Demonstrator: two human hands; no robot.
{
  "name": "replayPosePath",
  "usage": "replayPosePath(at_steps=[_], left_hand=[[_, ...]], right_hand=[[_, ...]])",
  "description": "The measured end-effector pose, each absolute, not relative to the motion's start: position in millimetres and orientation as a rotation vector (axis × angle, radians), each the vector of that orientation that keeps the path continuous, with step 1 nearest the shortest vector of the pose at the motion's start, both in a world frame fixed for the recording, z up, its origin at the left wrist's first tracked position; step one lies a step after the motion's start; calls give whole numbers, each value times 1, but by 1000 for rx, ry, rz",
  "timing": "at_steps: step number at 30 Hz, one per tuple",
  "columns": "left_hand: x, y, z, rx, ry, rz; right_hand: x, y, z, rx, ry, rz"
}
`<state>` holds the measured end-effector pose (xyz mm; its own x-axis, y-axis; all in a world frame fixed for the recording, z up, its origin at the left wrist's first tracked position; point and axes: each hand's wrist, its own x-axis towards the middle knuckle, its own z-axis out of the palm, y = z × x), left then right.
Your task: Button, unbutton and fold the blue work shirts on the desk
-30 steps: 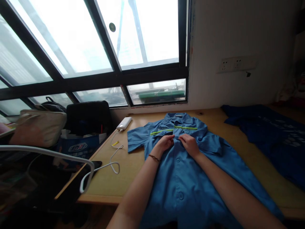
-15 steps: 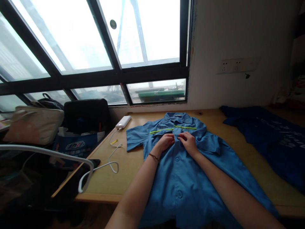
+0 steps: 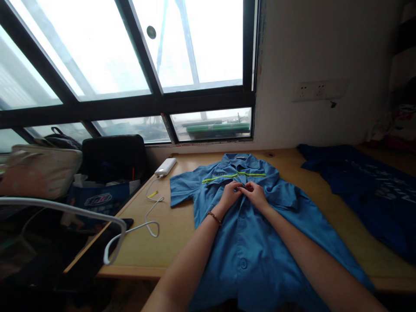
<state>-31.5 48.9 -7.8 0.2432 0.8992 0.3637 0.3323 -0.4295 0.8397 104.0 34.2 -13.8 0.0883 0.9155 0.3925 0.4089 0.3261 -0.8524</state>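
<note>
A blue short-sleeved shirt [image 3: 256,242] with yellow-green stripes across the chest lies face up, its collar toward the window. My left hand [image 3: 231,194] pinches the front placket just below the stripes, a beaded bracelet on its wrist. Close against it, my right hand [image 3: 255,194] grips the same edge with bent fingers. The fabric is lifted and creased between the two hands. Lower on the placket a button [image 3: 243,263] shows. Whatever lies between my fingertips is too small to make out.
The shirt rests on a wooden table [image 3: 136,255]. A white power bank [image 3: 165,167] with a white cable [image 3: 152,227] sits at the left. Dark blue clothing [image 3: 364,186] lies at the right. Beyond the left edge stand a black chair [image 3: 113,156] and bags [image 3: 42,169].
My left hand has moved right, so the hands now meet at the placket. The cloth between them is pulled up more. The camera view has shifted slightly.
</note>
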Motion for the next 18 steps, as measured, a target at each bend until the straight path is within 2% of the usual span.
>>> replayPosePath(at_steps=[5,10,15,18], left_hand=[[-31,51,-15,1971,1105,1145],[-45,61,-12,1887,1043,969],[-56,68,-8,1861,1480,1011],[-56,66,-11,1894,1726,1000]], right_hand=[[104,38,-19,-1274,-1432,684],[108,44,-25,-1246,-1310,806],[116,45,-20,-1227,-1079,838],[115,43,-10,-1178,-946,986]])
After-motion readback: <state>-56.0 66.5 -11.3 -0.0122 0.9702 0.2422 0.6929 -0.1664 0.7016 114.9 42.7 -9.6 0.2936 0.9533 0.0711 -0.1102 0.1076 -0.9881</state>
